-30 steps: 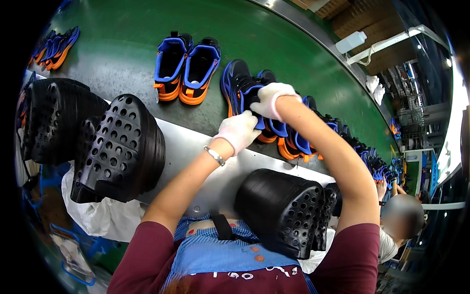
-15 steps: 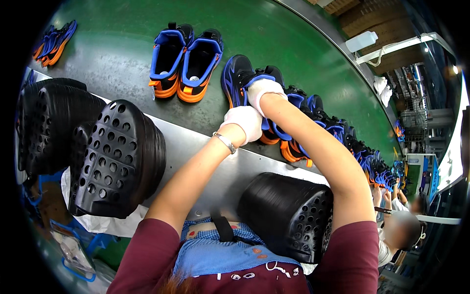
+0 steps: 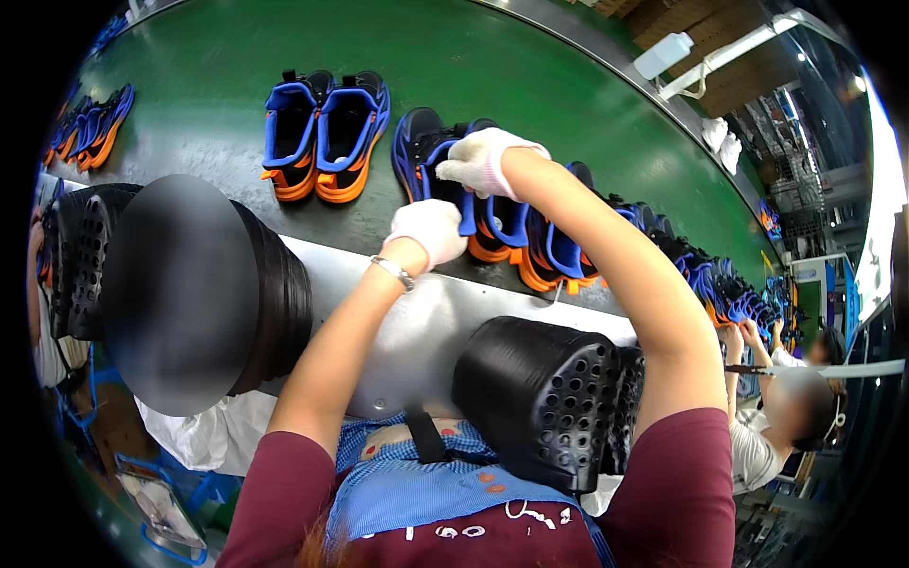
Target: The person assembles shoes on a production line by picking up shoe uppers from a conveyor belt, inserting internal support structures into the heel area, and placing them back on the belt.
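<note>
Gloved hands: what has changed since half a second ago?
The right hand has moved forward, away from the left hand; a gap shows between them. Any change of grip is hidden. The left hand stays near the shoe's heel end; the neighbouring pair stays upright.

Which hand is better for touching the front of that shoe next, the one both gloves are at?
Probably the right hand: it is over the upper part of the shoe, nearer the toe. The left hand is down at the heel end, farther away.
</note>
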A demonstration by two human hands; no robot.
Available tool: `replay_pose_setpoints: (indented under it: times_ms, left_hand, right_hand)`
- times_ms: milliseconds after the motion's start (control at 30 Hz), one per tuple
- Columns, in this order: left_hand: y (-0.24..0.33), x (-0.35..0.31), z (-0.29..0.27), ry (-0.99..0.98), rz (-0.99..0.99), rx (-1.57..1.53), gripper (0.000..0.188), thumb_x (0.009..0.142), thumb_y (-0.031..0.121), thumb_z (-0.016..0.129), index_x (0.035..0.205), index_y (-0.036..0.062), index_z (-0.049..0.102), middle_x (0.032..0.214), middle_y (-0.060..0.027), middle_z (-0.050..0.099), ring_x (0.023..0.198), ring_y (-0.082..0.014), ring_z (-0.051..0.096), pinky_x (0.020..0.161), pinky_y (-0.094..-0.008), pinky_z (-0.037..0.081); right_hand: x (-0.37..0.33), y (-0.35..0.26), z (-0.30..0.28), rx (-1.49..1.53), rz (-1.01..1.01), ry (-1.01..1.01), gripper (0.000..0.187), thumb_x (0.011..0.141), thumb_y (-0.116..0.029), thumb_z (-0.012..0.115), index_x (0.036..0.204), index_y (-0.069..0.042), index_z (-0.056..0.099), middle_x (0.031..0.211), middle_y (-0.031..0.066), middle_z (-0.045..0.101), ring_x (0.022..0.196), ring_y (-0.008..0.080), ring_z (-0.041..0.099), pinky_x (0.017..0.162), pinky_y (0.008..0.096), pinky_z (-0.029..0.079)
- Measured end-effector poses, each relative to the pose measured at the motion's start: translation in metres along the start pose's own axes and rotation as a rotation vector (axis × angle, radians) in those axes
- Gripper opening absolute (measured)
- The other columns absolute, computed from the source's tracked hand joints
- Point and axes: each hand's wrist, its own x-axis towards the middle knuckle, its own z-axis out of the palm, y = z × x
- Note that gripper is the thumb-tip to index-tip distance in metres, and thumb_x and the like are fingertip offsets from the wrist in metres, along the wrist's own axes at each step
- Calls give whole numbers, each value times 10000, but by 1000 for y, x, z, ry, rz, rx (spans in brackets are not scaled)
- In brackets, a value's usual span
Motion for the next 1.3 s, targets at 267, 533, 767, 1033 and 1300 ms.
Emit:
replay_pose_setpoints:
  times_ms: [267,533,767,1033,1300]
  left_hand:
    - [-36,-29,-14,453,92,120,306,732,224,741,1031,160,725,1037,-46,681,942,-289,660,814,-401,540]
    - [20,-44,-22,377,397,-64,529,824,207,716,1304,32,576,1337,-221,528,1241,-370,515,1054,-394,418]
    - [38,0,35,390,425,-36,277,797,231,763,994,49,696,1162,-219,564,950,-367,616,812,-408,523]
    - [63,0,33,377,359,14,258,803,275,750,958,70,730,1140,-214,583,900,-360,634,777,-415,531]
    - [42,2,41,375,411,-121,296,804,251,752,1025,56,720,1095,-187,600,853,-306,635,763,-382,526]
  right_hand:
    - [-206,150,43,121,70,624,321,927,-344,564,1049,-74,689,1001,168,692,963,347,654,858,396,514]
    - [-389,281,164,265,703,1076,230,946,-249,594,1036,-63,696,937,122,699,908,237,672,827,311,506]
    - [-436,293,243,278,933,930,385,855,-317,672,1115,-34,663,1047,196,657,976,328,646,889,373,493]
    - [-427,299,265,264,895,931,448,763,-246,750,1134,-46,598,1064,178,628,1035,340,611,913,386,476]
    - [-444,295,251,300,903,998,434,740,-210,793,1072,-13,594,994,165,639,954,315,634,846,371,496]
